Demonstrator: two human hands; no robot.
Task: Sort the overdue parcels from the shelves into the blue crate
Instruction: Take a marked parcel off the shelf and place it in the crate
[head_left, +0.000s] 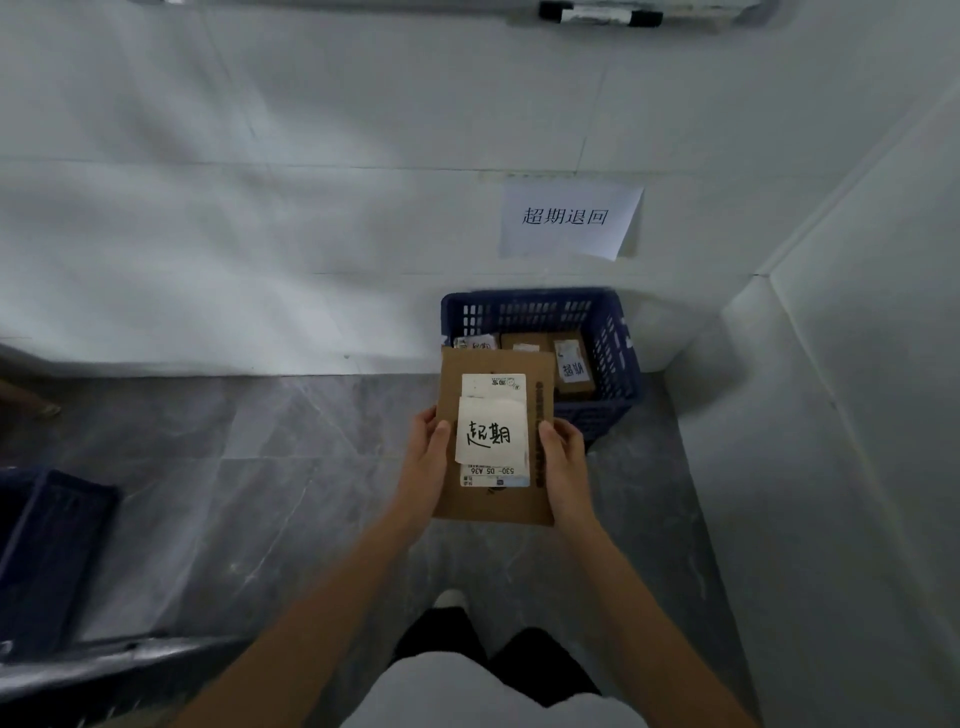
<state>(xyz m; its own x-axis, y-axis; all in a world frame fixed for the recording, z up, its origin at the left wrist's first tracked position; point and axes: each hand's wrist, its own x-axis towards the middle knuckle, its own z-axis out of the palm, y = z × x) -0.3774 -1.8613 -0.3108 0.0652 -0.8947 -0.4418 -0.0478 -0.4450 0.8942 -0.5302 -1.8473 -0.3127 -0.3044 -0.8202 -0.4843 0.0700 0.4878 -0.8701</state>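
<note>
Here the parcel (493, 499) sits between both hands' grip.

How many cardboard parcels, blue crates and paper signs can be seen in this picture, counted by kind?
Brown cardboard parcels: 4, one flat parcel held in both hands, three in the blue plastic crate by the wall.
Blue plastic crates: 2, counting the second crate at the left edge.
White paper wall signs: 1.
Total: 7.
</note>
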